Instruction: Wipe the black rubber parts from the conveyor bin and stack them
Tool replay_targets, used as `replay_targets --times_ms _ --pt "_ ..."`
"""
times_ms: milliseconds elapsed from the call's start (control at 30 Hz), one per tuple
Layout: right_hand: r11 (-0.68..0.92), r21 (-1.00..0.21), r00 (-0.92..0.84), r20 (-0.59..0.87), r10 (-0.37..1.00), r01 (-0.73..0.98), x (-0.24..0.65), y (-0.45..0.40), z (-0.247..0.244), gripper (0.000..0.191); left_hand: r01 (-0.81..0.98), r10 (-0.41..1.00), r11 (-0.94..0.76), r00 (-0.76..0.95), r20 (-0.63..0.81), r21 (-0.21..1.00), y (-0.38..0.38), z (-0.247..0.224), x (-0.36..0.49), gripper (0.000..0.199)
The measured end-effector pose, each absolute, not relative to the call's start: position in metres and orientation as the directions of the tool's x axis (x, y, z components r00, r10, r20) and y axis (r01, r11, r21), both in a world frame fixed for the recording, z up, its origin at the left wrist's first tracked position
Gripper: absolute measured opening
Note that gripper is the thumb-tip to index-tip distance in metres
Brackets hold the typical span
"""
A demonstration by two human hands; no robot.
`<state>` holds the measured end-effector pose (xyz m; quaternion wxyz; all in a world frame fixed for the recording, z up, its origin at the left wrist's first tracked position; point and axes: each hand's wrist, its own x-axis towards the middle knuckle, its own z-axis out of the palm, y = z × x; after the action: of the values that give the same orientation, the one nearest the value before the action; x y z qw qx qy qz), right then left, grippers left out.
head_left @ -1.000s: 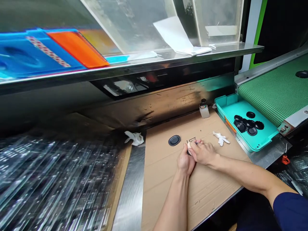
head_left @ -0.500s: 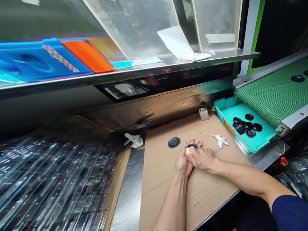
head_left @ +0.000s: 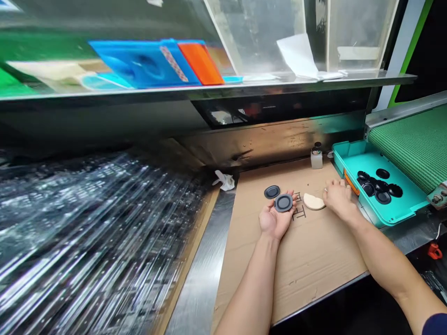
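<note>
My left hand is turned palm up, its fingers curled around the edge of a black round cap. A second black cap lies on the cardboard just beyond it. My right hand is over the right part of the cardboard, fingers bent and pinched together at a crumpled white cloth. Only a scrap of the cloth shows; the hand covers the rest. Between the hands a cream-coloured pad, roughly half-round, rests flat on the cardboard.
A turquoise tray with several black caps stands at the right, below a green conveyor belt. A small bottle is at the back of the cardboard. Another white cloth lies left. Clear plastic packing fills the left side.
My right hand has left the cap in my left hand and moved right to the white cloth. The cream pad now lies on the cardboard. The view has swung left.
</note>
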<state>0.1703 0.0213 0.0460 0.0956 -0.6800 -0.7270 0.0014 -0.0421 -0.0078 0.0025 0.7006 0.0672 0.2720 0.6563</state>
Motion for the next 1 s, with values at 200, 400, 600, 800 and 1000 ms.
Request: replay_targets --times_ms 200,400,600,800,1000 --pt "0.137 -0.203 -0.119 0.099 0.988 0.970 0.185 0.032 0.051 0.027 -0.857 0.964 0.155 0.022 -0.265 0.491 -0.008 0.003 -0.042 0.041" --pt "0.560 -0.437 -0.437 0.355 0.827 0.704 0.140 0.006 0.042 0.025 -0.808 0.978 0.148 0.036 -0.203 0.570 -0.011 0.005 -0.028 0.036" --pt "0.481 -0.360 -0.366 0.343 0.865 0.799 0.111 -0.007 0.028 0.026 -0.788 0.988 0.132 0.057 -0.142 0.602 -0.016 0.006 -0.012 0.032" --pt "0.553 -0.317 -0.499 0.240 0.832 0.770 0.115 -0.007 0.025 0.020 -0.778 0.974 0.173 0.045 -0.222 0.603 -0.016 0.007 -0.016 0.039" --pt "0.578 -0.306 -0.452 0.394 0.800 0.757 0.119 -0.001 0.021 0.024 -0.803 0.971 0.204 0.094 -0.219 0.560 -0.018 0.008 -0.009 0.034"
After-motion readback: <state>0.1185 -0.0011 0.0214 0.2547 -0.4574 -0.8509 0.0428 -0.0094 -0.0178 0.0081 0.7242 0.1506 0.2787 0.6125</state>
